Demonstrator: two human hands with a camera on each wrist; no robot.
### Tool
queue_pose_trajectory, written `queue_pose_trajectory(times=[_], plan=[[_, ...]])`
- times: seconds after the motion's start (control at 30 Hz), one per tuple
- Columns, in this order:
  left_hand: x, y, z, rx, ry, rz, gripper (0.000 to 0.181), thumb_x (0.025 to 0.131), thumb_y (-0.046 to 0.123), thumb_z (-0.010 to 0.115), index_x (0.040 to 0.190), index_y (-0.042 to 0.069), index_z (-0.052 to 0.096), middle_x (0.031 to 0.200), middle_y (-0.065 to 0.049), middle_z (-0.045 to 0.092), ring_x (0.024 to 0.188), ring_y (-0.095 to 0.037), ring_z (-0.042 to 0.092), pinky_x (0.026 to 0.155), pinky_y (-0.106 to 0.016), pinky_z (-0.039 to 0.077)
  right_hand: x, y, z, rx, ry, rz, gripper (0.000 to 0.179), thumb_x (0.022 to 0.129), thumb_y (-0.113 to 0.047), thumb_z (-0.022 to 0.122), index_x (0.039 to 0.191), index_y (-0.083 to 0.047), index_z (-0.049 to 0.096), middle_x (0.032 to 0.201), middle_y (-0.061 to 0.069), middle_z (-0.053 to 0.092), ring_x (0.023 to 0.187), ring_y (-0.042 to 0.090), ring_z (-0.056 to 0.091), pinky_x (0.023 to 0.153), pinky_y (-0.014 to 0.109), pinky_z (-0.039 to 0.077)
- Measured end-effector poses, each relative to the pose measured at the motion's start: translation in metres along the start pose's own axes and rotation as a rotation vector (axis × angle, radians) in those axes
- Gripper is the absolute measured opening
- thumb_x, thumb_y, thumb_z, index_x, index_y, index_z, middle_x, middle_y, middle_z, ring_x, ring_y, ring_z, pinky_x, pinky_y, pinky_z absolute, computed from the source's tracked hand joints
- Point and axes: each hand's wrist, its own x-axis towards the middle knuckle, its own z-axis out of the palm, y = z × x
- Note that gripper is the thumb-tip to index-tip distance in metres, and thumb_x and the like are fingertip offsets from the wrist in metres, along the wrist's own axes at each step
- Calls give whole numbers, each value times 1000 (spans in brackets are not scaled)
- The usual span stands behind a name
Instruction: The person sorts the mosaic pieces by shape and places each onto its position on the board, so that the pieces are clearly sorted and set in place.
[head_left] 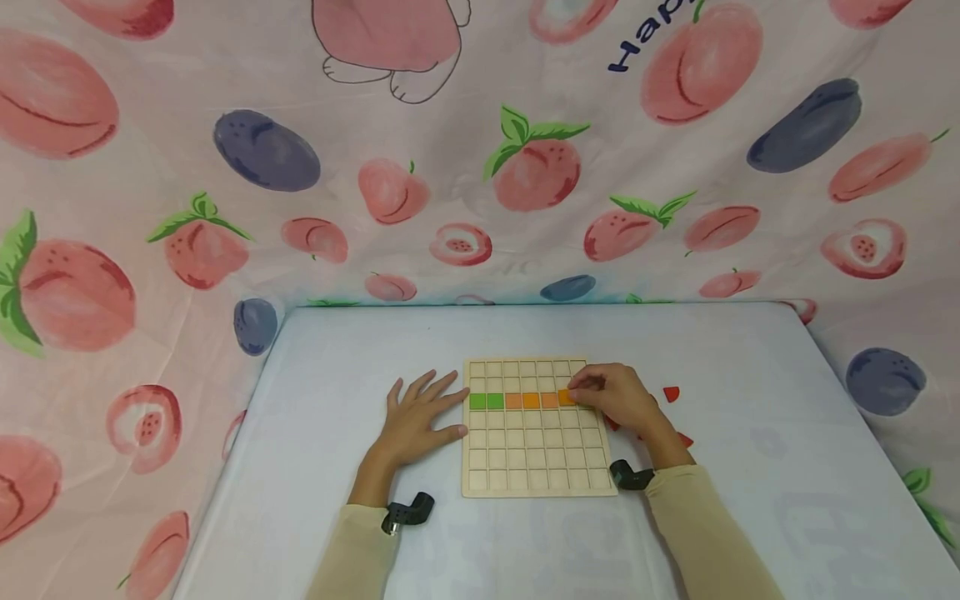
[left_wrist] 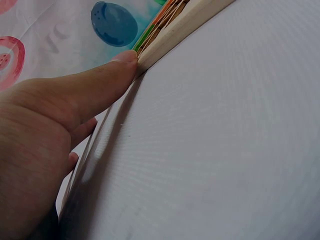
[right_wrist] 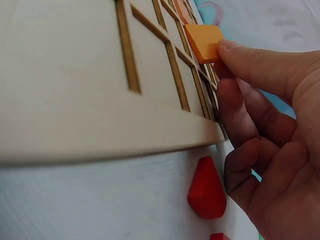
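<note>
A wooden grid board (head_left: pixel 540 458) lies on the white table. One row holds two green tiles (head_left: pixel 486 402) at its left end, followed by light and darker orange square tiles (head_left: pixel 531 402). Between thumb and finger, my right hand (head_left: pixel 618 398) pinches an orange square tile (right_wrist: pixel 204 42), tilted over the grid at the right end of that row. My left hand (head_left: pixel 420 421) is spread flat at the board's left side, its thumb and a fingertip right at the edge. The thumb (left_wrist: pixel 100 82) meets the wooden side in the left wrist view.
Several red pieces (head_left: pixel 671 393) lie on the table right of the board, some partly hidden under the right hand and forearm. One red piece (right_wrist: pixel 207 190) sits close beside the board's edge. A fruit-print cloth (head_left: pixel 465 133) hangs behind the table.
</note>
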Motion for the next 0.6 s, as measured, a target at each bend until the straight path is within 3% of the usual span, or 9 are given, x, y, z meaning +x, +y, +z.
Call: queue_pose_trajectory(times=[0.37,0.6], plan=[[0,0,0,3,-5,-2,67,92,66,60,152,40,47,168,11,29,159,-28,17,120,-69,-1,0,2,1,-70,5,-29,7,90,-24,80,96,-21,80,90,-4,75,80,15,63,73,31,52],[0,0,0,2,-9,-4,67,92,66,60,152,40,47,168,11,29,159,-27,17,120,-69,-1,0,6,3,-96,30,-35,9,89,-24,80,97,-20,81,85,-3,70,73,16,57,65,29,47]])
